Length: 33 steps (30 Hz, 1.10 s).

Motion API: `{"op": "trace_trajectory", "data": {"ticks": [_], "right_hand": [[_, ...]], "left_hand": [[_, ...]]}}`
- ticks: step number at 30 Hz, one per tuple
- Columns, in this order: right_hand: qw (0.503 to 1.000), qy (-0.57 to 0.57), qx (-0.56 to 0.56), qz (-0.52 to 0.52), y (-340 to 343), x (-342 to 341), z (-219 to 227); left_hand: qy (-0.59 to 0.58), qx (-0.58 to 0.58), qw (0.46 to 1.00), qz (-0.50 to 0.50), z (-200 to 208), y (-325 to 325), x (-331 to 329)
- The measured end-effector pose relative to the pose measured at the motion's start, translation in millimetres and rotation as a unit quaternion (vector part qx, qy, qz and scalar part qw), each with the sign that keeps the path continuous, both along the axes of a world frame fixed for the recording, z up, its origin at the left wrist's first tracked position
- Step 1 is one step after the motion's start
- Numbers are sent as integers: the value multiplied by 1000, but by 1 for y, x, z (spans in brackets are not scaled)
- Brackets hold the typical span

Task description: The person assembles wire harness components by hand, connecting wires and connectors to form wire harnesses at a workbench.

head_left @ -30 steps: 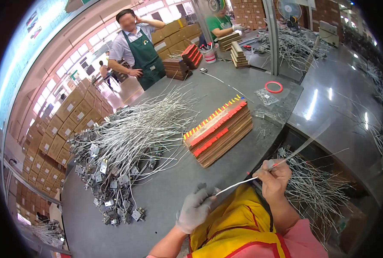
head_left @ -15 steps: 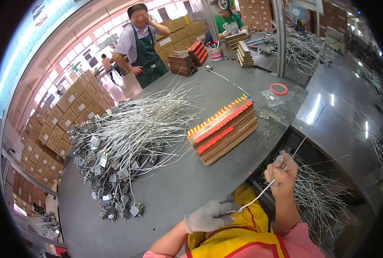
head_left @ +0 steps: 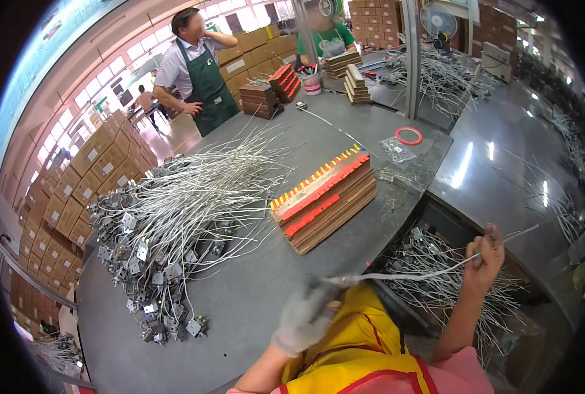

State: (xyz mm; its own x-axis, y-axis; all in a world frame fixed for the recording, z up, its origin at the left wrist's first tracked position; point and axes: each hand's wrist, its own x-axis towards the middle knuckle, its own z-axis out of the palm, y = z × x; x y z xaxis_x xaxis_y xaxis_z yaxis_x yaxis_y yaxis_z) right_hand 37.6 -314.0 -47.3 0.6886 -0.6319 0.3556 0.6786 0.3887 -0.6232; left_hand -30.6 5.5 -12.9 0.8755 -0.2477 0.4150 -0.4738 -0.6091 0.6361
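A thin white cable (head_left: 414, 276) stretches between my two hands above the table's near right edge. My left hand (head_left: 303, 318), in a grey glove and blurred by motion, is closed around one end of it. My bare right hand (head_left: 482, 262) is closed on the cable farther along, and its free end sticks out past the fingers to the right. Below the cable, a bin holds a heap of similar cables (head_left: 430, 253). A large pile of white cables with small metal boxes (head_left: 207, 190) lies on the table to the left.
A stack of wooden boards (head_left: 332, 213) with red and yellow edging stands mid-table. Behind it are a red tape ring (head_left: 408, 136), a metal post (head_left: 413, 65) and a white cup of tools (head_left: 311, 83). Two people are across the table; one wears a green apron (head_left: 207, 85).
My right hand has moved right and slightly down along the cable. My left hand has risen a little, leaving the cable more level. The view has shifted slightly.
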Motion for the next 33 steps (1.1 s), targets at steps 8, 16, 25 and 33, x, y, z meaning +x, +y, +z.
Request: {"op": "trace_trajectory", "data": {"ticks": [8, 16, 25, 33], "right_hand": [[983, 142, 88, -76, -115, 2, -96], [962, 132, 231, -61, -155, -10, -144], [917, 286, 245, -130, -175, -27, -214], [898, 434, 74, 17, -150, -37, -211]], "left_hand": [[-94, 33, 881, 462, -28, 140, -47], [-29, 194, 809, 554, -60, 185, -57], [-53, 229, 802, 549, -74, 211, -60], [-89, 130, 836, 525, -27, 189, -68]]}}
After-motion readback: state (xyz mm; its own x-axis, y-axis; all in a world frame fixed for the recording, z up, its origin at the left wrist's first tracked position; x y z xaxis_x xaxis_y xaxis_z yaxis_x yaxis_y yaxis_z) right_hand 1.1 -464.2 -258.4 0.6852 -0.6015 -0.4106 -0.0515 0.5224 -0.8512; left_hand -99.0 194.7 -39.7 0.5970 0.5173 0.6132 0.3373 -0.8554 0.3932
